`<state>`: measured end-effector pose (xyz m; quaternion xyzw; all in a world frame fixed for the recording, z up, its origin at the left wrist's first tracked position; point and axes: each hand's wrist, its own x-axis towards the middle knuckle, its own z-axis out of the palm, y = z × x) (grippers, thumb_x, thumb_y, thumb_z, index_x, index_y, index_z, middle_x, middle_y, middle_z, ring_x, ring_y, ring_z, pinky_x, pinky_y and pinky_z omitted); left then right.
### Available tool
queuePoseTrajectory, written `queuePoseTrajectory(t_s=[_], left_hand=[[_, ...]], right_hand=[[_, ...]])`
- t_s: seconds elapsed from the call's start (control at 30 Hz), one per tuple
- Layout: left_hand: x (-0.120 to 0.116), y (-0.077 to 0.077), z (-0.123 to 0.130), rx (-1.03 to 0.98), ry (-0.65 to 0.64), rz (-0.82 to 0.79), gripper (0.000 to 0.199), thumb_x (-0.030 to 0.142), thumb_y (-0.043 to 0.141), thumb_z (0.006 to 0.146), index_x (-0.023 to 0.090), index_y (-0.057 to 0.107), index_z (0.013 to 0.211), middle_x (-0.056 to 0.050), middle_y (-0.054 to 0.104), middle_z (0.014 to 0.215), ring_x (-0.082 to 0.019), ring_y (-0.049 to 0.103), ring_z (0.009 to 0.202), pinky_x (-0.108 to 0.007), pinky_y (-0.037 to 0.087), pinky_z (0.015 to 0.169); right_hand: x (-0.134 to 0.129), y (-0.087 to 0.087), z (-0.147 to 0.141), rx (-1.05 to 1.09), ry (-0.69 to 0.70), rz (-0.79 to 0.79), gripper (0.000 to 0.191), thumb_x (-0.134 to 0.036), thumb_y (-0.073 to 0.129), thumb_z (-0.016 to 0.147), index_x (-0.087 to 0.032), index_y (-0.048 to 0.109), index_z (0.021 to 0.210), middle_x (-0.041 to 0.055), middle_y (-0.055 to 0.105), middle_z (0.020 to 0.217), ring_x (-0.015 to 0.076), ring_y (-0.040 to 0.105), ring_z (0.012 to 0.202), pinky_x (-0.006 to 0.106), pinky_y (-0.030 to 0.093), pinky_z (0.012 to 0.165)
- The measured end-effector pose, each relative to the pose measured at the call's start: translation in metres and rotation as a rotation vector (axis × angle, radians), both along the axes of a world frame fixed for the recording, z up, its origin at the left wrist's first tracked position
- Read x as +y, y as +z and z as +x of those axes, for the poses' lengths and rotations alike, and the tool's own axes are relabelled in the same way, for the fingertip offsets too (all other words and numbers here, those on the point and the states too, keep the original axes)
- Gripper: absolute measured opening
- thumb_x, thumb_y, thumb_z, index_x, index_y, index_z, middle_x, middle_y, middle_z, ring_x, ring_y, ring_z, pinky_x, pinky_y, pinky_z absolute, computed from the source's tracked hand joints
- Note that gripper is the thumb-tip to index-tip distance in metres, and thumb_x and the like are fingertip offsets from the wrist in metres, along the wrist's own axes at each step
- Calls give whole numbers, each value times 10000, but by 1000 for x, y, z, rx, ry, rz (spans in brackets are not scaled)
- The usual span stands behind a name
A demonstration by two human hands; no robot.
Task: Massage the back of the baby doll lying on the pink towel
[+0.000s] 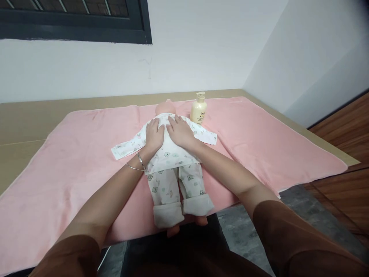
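Observation:
A baby doll (165, 108) lies on its back or front, I cannot tell which, with its head toward the wall. It wears a white printed top (170, 156) with long sleeves spread to both sides, and matching trousers (165, 188) with rolled cuffs. Its feet stick out at the near edge. My left hand (155, 135) rests flat on the left side of the doll's upper body, fingers stretched out. On the right side, my right hand (181, 132) lies flat in the same way, thumb side inward. Neither hand grips anything.
A pink blanket (95, 165) covers most of the wooden tabletop (23, 115). Just beyond the doll's right-hand sleeve stands a cream pump bottle (198, 109). Wooden drawers (343, 132) are at the right, and a dark-framed window (138, 19) is set in the white wall.

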<state>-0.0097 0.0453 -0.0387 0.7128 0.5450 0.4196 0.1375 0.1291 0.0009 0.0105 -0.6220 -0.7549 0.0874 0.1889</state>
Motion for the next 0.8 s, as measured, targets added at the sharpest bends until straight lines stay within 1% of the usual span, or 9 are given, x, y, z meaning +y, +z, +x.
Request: queuePoseTrajectory(t_s=[0.13, 0.2, 0.27, 0.33, 0.4, 0.5, 0.63, 0.7, 0.8], left_hand=[[1, -1, -3, -53, -25, -26, 491, 296, 418, 912, 134, 605, 1336, -142, 548, 1467, -293, 458, 1416, -495, 301, 1234], [1, -1, -4, -59, -28, -37, 489, 285, 410, 911, 135, 604, 1334, -142, 550, 1464, -288, 472, 1403, -494, 312, 1228], [0, 0, -3, -42, -22, -25, 490, 282, 420, 908, 130, 602, 1336, -144, 554, 1459, -288, 474, 1398, -489, 308, 1230], [0, 1, -1, -25, -17, -17, 490, 281, 437, 902, 127, 603, 1337, -141, 559, 1455, -286, 471, 1398, -472, 299, 1236], [-1, 4, 0, -42, -10, -41, 497, 278, 454, 891, 132, 604, 1341, -129, 556, 1460, -276, 465, 1404, -449, 294, 1243], [-2, 7, 1, -140, -11, -110, 506, 278, 462, 868, 142, 617, 1330, -116, 569, 1449, -270, 492, 1384, -437, 335, 1227], [-4, 9, 1, -249, -10, -121, 464, 259, 433, 861, 161, 661, 1254, -99, 633, 1372, -260, 575, 1292, -423, 425, 1166], [-6, 8, 2, -211, 4, -92, 442, 254, 427, 874, 166, 669, 1234, -97, 644, 1352, -261, 578, 1283, -424, 417, 1172], [-8, 7, 2, -106, 13, -46, 455, 263, 435, 896, 146, 637, 1287, -114, 608, 1399, -271, 533, 1334, -438, 368, 1205]], right_hand=[[-22, 2, -15, -88, 48, 28, 608, -329, 362, 988, -138, 349, 1565, 134, 222, 1663, 415, 171, 1537, 613, 166, 1239], [-16, 3, -11, -60, 109, 15, 596, -325, 364, 980, -172, 374, 1556, 86, 240, 1664, 404, 182, 1536, 622, 168, 1238], [-2, 3, 0, 0, 130, 3, 579, -344, 335, 994, -186, 389, 1548, 71, 262, 1658, 360, 214, 1537, 584, 180, 1249], [12, 2, 10, 49, 108, 3, 580, -373, 299, 1013, -159, 386, 1546, 101, 288, 1645, 313, 239, 1537, 528, 189, 1262], [16, 2, 12, 45, 62, 4, 601, -388, 279, 1024, -103, 370, 1546, 159, 305, 1628, 306, 250, 1535, 504, 195, 1262], [-1, 2, 0, -54, 32, 26, 610, -351, 312, 1018, -56, 343, 1552, 212, 281, 1625, 359, 245, 1529, 541, 179, 1255], [-28, -1, -20, -151, 124, 109, 630, -286, 393, 978, -7, 350, 1540, 205, 253, 1638, 391, 161, 1546, 535, 108, 1275], [-24, -3, -19, -127, 147, 113, 605, -267, 366, 981, -7, 376, 1528, 183, 265, 1639, 375, 156, 1549, 524, 117, 1278], [-2, -3, -4, -26, 114, 59, 577, -275, 293, 1003, -66, 391, 1531, 135, 288, 1640, 335, 218, 1540, 520, 179, 1267]])
